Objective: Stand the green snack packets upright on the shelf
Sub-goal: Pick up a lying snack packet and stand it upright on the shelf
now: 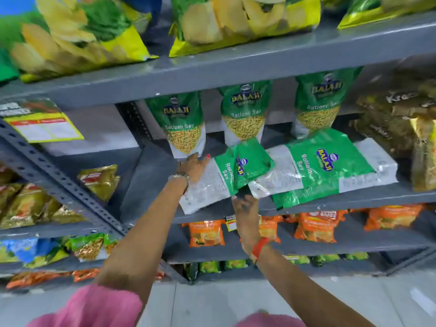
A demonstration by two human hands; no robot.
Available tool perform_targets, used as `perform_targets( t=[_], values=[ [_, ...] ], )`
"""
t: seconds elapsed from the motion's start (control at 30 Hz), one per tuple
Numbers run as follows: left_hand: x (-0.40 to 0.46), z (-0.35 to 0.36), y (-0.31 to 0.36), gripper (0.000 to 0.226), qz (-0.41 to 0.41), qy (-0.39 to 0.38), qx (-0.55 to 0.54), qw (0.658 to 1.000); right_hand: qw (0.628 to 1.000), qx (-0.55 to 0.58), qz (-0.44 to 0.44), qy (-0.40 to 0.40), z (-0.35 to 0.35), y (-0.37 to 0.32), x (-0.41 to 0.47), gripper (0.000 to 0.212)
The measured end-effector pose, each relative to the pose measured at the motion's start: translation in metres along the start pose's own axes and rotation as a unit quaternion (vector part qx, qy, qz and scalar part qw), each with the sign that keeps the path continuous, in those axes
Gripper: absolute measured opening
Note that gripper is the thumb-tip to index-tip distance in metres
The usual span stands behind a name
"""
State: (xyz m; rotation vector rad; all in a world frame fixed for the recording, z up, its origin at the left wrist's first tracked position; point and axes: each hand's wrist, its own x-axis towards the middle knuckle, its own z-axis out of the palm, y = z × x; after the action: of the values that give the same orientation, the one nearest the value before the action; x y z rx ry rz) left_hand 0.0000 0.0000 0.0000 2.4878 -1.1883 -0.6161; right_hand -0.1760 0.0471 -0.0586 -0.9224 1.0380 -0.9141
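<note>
Three green snack packets stand upright at the back of the grey shelf point(151, 175): left point(184, 128), middle point(243, 114) and right point(317, 105). In front of them lie flat green packets: a near one point(245, 166), a larger one point(325, 161) and another partly beneath it point(304, 194). My left hand point(193, 166) grips the base of the left upright packet, its wrist over the near flat packet's white end. My right hand point(245, 204) reaches up from below, its fingers closed on the front edge of the near flat packet.
Big yellow-green chip bags point(236, 20) fill the shelf above. Brown packets point(389, 126) crowd the right end of the shelf. Orange packets point(316, 225) sit one shelf down. A slanted perforated brace point(59, 185) and golden packets point(99, 180) are at left.
</note>
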Motion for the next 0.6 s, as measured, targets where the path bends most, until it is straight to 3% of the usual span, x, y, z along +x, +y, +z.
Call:
perform_targets(
  t=[0.23,0.4,0.5,0.6],
  values=[
    [0.036,0.000,0.024,0.042,0.016,-0.060,-0.020,0.998,0.989,0.100,0.087,0.059,0.016,-0.008,0.027,0.026],
    [0.047,-0.015,0.014,0.040,-0.008,-0.058,-0.140,0.988,0.987,0.101,0.069,0.101,0.024,-0.004,0.028,0.017],
    [0.048,-0.027,-0.004,0.012,-0.007,-0.058,-0.225,0.973,0.987,0.111,0.032,0.114,0.033,-0.008,0.028,0.026],
    [0.044,-0.040,-0.031,0.033,-0.024,-0.013,-0.317,0.948,0.991,0.071,-0.042,0.106,0.046,-0.020,0.035,0.026]
  ],
)
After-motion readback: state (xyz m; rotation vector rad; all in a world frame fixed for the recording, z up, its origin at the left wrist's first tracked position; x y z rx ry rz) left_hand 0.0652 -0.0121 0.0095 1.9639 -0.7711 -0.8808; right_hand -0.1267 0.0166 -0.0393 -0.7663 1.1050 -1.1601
